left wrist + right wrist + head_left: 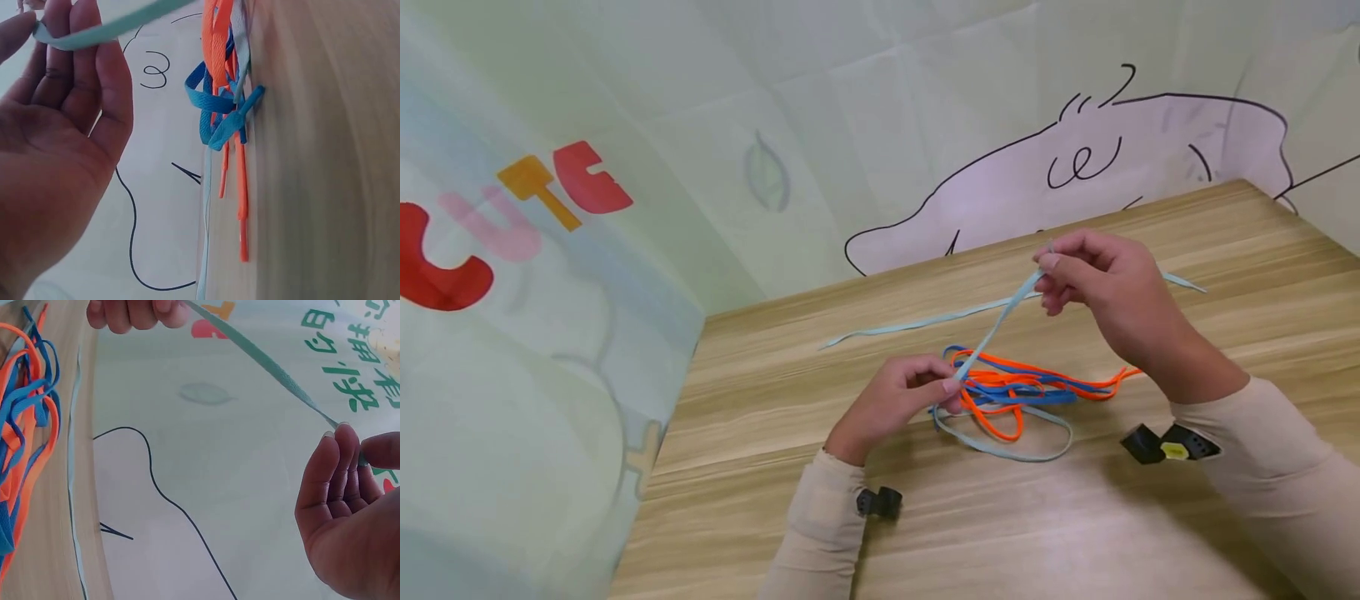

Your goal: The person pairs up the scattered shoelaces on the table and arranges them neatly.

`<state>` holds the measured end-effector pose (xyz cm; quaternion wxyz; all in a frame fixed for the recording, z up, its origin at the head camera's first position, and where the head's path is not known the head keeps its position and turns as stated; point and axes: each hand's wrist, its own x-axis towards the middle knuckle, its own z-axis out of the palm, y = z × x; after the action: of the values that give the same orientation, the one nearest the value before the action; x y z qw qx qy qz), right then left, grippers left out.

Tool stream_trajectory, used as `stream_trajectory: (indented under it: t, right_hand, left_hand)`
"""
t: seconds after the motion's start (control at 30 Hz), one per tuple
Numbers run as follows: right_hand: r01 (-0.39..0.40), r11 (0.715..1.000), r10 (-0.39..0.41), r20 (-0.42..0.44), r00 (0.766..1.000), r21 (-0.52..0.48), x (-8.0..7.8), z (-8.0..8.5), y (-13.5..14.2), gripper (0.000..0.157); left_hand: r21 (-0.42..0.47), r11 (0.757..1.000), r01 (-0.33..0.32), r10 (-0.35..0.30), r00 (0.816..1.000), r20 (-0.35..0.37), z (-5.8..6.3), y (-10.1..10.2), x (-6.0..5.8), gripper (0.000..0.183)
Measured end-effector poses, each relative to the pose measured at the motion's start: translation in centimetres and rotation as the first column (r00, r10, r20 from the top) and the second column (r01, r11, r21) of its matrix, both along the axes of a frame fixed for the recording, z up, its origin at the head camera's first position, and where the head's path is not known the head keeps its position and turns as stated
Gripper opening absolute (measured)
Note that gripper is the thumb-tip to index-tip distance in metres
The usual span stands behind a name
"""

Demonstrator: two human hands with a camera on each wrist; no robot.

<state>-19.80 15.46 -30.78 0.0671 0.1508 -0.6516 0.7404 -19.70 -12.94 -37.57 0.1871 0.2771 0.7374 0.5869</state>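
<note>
A pale mint shoelace is stretched between the two hands above the table. My left hand pinches it between thumb and fingers at the lower end of the stretch. Higher and to the right, my right hand pinches the lace near its tip; the right wrist view shows the taut flat stretch running between both hands. Below the left hand, a slack loop of pale lace lies on the table. Beside that hand sits a tangled bundle of orange laces and blue laces.
Another pale lace lies stretched across the wooden table behind the bundle, passing behind the right hand. A printed cloth hangs along the table's back and left edges. Each sleeve carries a small black wrist camera.
</note>
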Motion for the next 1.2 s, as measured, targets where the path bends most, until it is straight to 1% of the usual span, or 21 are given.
stream_trajectory:
  t: [0.07, 0.17, 0.33, 0.43, 0.63, 0.77, 0.87, 1.0, 1.1, 1.2]
  right_hand:
    - [-0.009, 0.997, 0.01, 0.019, 1.0, -0.077, -0.1, 0.1, 0.3, 0.015]
    - [-0.017, 0.98, 0.026, 0.042, 0.999, -0.201, -0.4, 0.2, 0.8, 0.011]
    - [0.03, 0.948, -0.006, 0.075, 0.997, -0.316, -0.9, 0.3, 1.7, 0.008]
    - [0.068, 0.93, -0.031, 0.106, 0.994, -0.361, -1.3, 0.3, 2.4, 0.01]
    - [0.11, 0.892, -0.05, 0.147, 0.988, -0.438, -1.9, 0.1, 3.5, 0.01]
    - [0.137, 0.861, -0.068, 0.156, 0.985, -0.489, -2.3, 0.0, 4.0, 0.009]
    - [0.156, 0.841, -0.078, 0.168, 0.983, -0.519, -2.6, 0.1, 4.3, 0.008]
    - [0.177, 0.82, -0.091, 0.182, 0.979, -0.544, -3.0, 0.0, 4.8, 0.005]
    - [0.184, 0.799, -0.097, 0.18, 0.979, -0.573, -3.2, -0.1, 5.1, 0.004]
    - [0.18, 0.774, -0.084, 0.183, 0.98, -0.607, -3.4, -0.2, 5.5, 0.004]
  left_hand:
    - [0.002, 1.0, -0.003, 0.003, 1.0, 0.0, 0.1, -0.2, 0.0, 0.026]
    - [0.004, 1.0, -0.02, 0.02, 1.0, 0.005, 0.3, -0.7, 0.0, 0.028]
    - [0.037, 0.997, -0.061, 0.061, 0.998, -0.011, 0.6, -1.6, -0.1, 0.021]
    - [0.07, 0.994, -0.081, 0.083, 0.996, -0.029, 0.9, -2.1, -0.2, 0.017]
    - [0.103, 0.99, -0.095, 0.103, 0.992, -0.071, 1.4, -3.0, -0.3, 0.02]
    - [0.132, 0.988, -0.085, 0.098, 0.99, -0.097, 1.7, -3.5, -0.4, 0.024]
    - [0.165, 0.984, -0.074, 0.092, 0.99, -0.103, 1.8, -3.8, -0.6, 0.024]
    - [0.189, 0.98, -0.063, 0.084, 0.991, -0.106, 2.1, -4.2, -0.6, 0.021]
    - [0.207, 0.977, -0.054, 0.078, 0.991, -0.109, 2.3, -4.5, -0.5, 0.02]
    - [0.227, 0.973, -0.044, 0.07, 0.992, -0.106, 2.5, -4.7, -0.4, 0.018]
